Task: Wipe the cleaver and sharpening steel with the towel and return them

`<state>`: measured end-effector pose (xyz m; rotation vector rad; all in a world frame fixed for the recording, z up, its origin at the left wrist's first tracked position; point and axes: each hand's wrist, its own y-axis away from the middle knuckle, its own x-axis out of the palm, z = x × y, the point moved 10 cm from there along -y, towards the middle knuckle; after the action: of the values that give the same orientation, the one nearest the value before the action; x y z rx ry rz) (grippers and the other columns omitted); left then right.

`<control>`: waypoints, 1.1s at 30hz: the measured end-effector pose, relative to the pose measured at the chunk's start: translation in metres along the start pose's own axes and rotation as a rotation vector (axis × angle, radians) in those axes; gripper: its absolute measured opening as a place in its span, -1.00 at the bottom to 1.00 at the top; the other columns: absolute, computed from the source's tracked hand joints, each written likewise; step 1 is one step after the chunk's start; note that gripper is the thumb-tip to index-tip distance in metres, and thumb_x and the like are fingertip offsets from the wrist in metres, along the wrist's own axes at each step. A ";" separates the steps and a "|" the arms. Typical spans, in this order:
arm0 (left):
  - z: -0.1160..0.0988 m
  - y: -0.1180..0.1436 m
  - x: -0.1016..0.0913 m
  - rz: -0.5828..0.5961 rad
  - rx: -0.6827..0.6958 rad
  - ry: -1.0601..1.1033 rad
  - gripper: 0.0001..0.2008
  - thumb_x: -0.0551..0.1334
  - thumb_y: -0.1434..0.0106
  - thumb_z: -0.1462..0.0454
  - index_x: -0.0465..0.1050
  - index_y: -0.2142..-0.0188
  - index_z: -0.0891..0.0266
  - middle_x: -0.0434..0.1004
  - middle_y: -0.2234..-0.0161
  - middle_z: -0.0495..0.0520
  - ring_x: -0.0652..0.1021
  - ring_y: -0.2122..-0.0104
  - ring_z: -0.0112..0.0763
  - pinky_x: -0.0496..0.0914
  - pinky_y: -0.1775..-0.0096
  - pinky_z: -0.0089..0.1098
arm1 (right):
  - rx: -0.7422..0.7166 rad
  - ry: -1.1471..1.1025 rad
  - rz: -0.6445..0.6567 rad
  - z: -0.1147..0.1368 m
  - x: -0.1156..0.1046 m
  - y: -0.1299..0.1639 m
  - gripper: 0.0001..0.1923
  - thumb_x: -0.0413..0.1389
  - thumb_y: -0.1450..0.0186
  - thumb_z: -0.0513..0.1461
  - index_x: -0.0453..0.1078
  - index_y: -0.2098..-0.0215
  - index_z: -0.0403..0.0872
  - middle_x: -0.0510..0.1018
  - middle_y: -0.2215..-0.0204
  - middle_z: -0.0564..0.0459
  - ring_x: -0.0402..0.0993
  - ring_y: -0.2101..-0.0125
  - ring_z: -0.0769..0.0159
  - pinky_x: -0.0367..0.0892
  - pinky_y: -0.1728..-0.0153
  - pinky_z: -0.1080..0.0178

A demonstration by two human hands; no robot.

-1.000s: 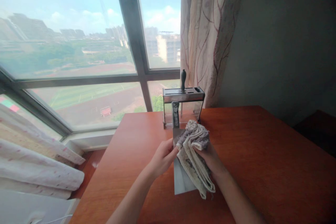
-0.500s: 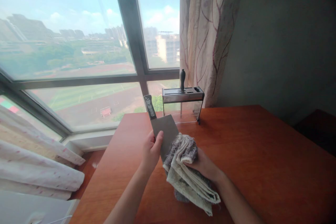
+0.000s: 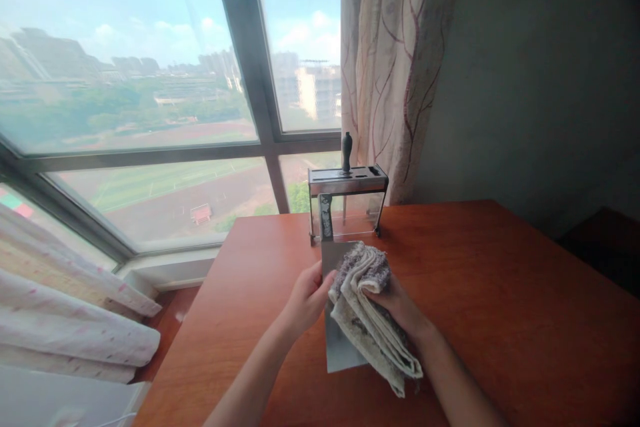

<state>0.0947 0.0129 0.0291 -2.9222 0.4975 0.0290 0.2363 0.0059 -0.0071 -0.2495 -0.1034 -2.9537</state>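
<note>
No text can be read; the pale markings (image 3: 327,213) on the dark cleaver handle (image 3: 326,219) are illegible.

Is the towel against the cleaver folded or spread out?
Folded: the towel shows several stacked layers, held by the right hand against the cleaver.

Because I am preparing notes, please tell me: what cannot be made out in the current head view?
In the head view:
Right hand: most fingers, hidden by the folded cloth.
Cleaver blade: its middle right part, covered by that cloth.
Left hand: fingertips except the thumb's, hidden behind the blade.
Cleaver handle: markings, too small and blurred to read.
Forearms: cut off by the bottom edge.
</note>
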 end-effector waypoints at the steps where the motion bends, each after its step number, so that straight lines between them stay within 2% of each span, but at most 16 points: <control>1: -0.002 0.001 0.005 0.031 0.007 -0.008 -0.67 0.15 -0.27 0.07 0.45 0.26 0.33 0.47 0.34 0.07 0.40 0.32 -0.34 0.31 0.26 -0.42 | -0.010 0.002 -0.021 0.000 -0.003 -0.001 -0.50 0.35 0.03 -0.01 0.50 0.18 -0.07 0.61 0.17 -0.06 0.49 0.09 0.00 0.33 -0.01 -0.01; 6: -0.010 0.004 0.022 0.132 0.020 -0.108 -0.67 0.15 -0.26 0.06 0.40 0.36 0.32 0.38 0.40 0.02 0.33 0.38 -0.40 0.28 0.30 -0.45 | -0.098 0.003 -0.154 0.006 -0.017 -0.008 -0.51 0.31 -0.01 0.03 0.51 0.20 -0.10 0.62 0.19 -0.09 0.48 0.06 -0.03 0.31 -0.03 -0.01; 9: -0.011 0.006 0.027 0.172 0.009 -0.187 -0.65 0.11 -0.28 0.05 0.34 0.42 0.31 0.28 0.46 -0.03 0.24 0.44 -0.45 0.22 0.37 -0.48 | -0.071 -0.058 -0.223 0.002 -0.024 -0.007 -0.51 0.29 -0.04 0.03 0.49 0.16 -0.09 0.62 0.18 -0.09 0.50 0.09 -0.03 0.32 -0.02 -0.02; 12: -0.014 0.010 0.037 0.273 0.003 -0.221 -0.65 0.08 -0.29 0.05 0.30 0.45 0.29 0.16 0.50 -0.07 0.18 0.47 -0.48 0.17 0.42 -0.49 | -0.066 -0.105 -0.286 -0.001 -0.035 -0.002 -0.48 0.32 0.00 -0.01 0.47 0.12 -0.06 0.61 0.14 -0.07 0.50 0.08 -0.02 0.33 -0.01 -0.03; 14: -0.015 0.013 0.043 0.350 -0.016 -0.219 -0.67 0.08 -0.30 0.09 0.29 0.47 0.29 0.11 0.52 -0.09 0.15 0.48 -0.50 0.14 0.44 -0.50 | -0.120 -0.093 -0.271 0.004 -0.041 0.000 -0.47 0.36 0.07 -0.05 0.48 0.15 -0.05 0.62 0.17 -0.06 0.49 0.06 -0.04 0.31 -0.02 -0.04; 16: -0.016 0.014 0.046 0.386 -0.028 -0.209 -0.69 0.09 -0.29 0.12 0.27 0.49 0.28 0.10 0.53 -0.10 0.14 0.49 -0.51 0.13 0.45 -0.51 | -0.183 -0.040 -0.179 0.011 -0.039 0.000 -0.52 0.38 0.10 -0.10 0.50 0.21 -0.06 0.63 0.18 -0.06 0.48 0.06 -0.05 0.30 -0.04 -0.04; 19: -0.021 0.012 0.045 0.365 -0.006 -0.188 -0.72 0.07 -0.30 0.17 0.30 0.47 0.29 0.21 0.49 -0.06 0.21 0.45 -0.47 0.17 0.39 -0.49 | -0.241 0.077 -0.026 0.020 -0.031 -0.002 -0.52 0.40 0.13 -0.19 0.51 0.21 -0.04 0.60 0.13 -0.06 0.47 0.06 -0.04 0.29 -0.05 -0.04; 21: -0.020 0.011 0.044 0.344 -0.003 -0.176 -0.72 0.03 -0.31 0.18 0.33 0.43 0.30 0.25 0.46 -0.03 0.24 0.43 -0.45 0.19 0.35 -0.48 | -0.255 0.153 0.009 0.024 -0.027 -0.003 -0.50 0.39 0.13 -0.23 0.52 0.19 -0.03 0.60 0.12 -0.06 0.49 0.09 -0.04 0.30 -0.04 -0.06; 24: -0.013 0.010 0.043 0.320 -0.029 -0.164 -0.65 0.06 -0.30 0.09 0.35 0.46 0.30 0.21 0.51 -0.03 0.22 0.45 -0.44 0.18 0.39 -0.47 | -0.283 0.228 -0.019 0.030 -0.027 -0.003 -0.56 0.38 0.12 -0.24 0.54 0.23 -0.02 0.63 0.20 -0.05 0.52 0.16 -0.03 0.33 -0.01 -0.08; 29: -0.011 0.009 0.045 0.295 -0.013 -0.090 -0.58 0.05 -0.30 0.01 0.34 0.48 0.32 0.20 0.50 -0.01 0.22 0.43 -0.43 0.19 0.37 -0.45 | -0.324 0.260 -0.160 0.030 -0.038 -0.002 -0.67 0.36 0.16 -0.29 0.52 0.39 0.01 0.65 0.32 -0.01 0.54 0.27 0.02 0.39 0.06 -0.02; 31: -0.011 0.008 0.045 0.284 -0.008 -0.048 -0.60 0.07 -0.30 0.03 0.33 0.47 0.32 0.21 0.49 -0.01 0.23 0.42 -0.43 0.18 0.36 -0.45 | -0.327 0.250 -0.229 0.024 -0.046 -0.002 -0.67 0.36 0.18 -0.31 0.50 0.41 0.01 0.64 0.35 0.00 0.53 0.26 0.00 0.37 0.04 -0.04; 33: -0.009 0.007 0.042 0.259 -0.014 -0.018 -0.62 0.11 -0.29 0.05 0.33 0.48 0.32 0.21 0.49 -0.01 0.23 0.42 -0.43 0.18 0.37 -0.45 | -0.280 0.198 -0.255 0.013 -0.051 -0.003 -0.64 0.36 0.18 -0.29 0.49 0.38 0.03 0.63 0.32 0.00 0.50 0.17 -0.07 0.32 -0.01 -0.07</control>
<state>0.1318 -0.0092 0.0344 -2.8472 0.8724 0.0936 0.2878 0.0183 -0.0038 0.0258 0.3301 -3.2208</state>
